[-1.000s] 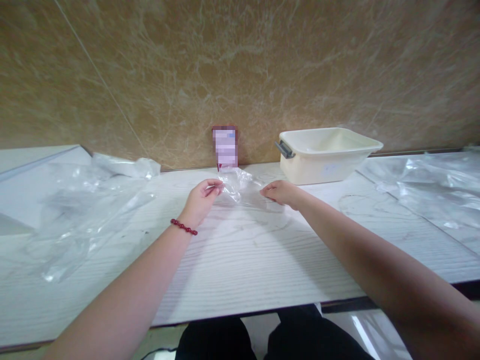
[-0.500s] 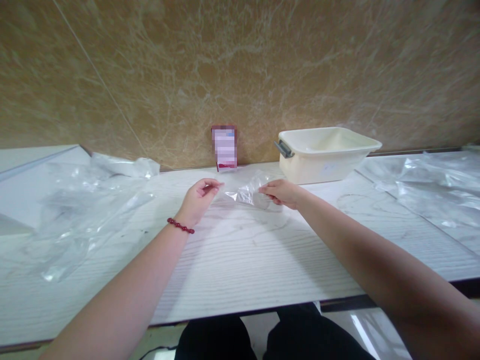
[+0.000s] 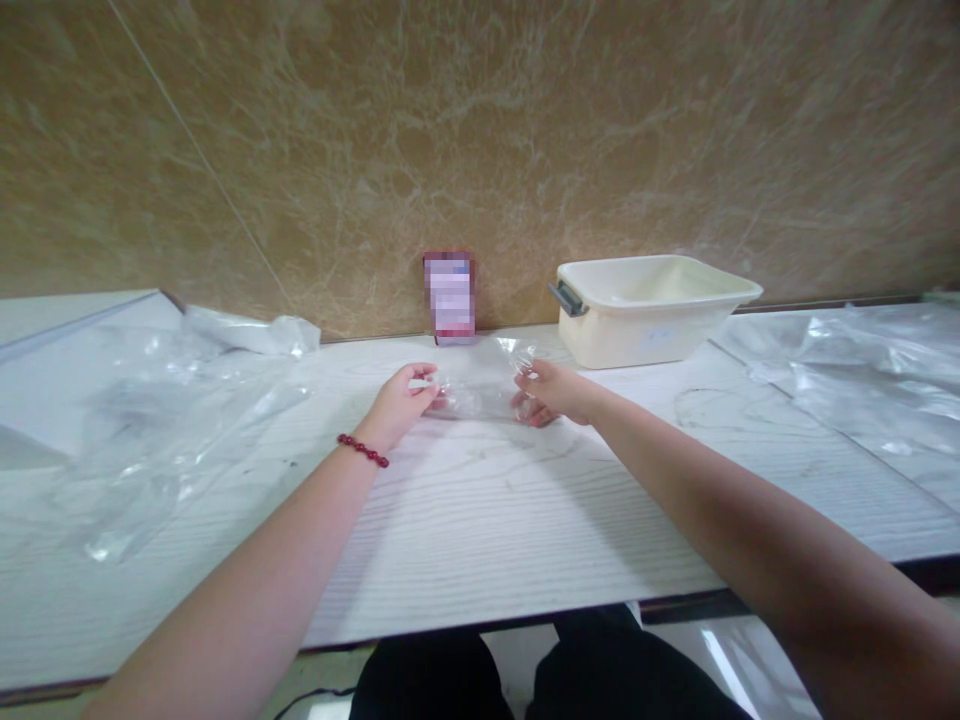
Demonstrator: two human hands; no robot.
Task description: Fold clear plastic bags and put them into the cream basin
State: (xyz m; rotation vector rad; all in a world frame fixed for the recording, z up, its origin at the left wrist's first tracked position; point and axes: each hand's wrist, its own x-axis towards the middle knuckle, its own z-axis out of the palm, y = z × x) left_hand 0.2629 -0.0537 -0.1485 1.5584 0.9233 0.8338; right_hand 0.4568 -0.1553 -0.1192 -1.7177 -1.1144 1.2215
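Note:
A clear plastic bag is stretched between my two hands, just above the white wood-grain table. My left hand, with a red bead bracelet at the wrist, grips the bag's left side between thumb and fingers. At the opposite side, my right hand has its fingers curled round the crinkled plastic. Behind the bag a phone-like object with a red border and a blurred-out face leans against the wall.
A cream plastic tub with a grey clip handle stands behind my right hand. Loose clear plastic bags spread over the table on the left, beside a white box-like panel. More clear plastic lies at the right.
My fingers have shifted from pinching the bag's upper edge to holding its sides. The bag now lies flatter and wider between my hands.

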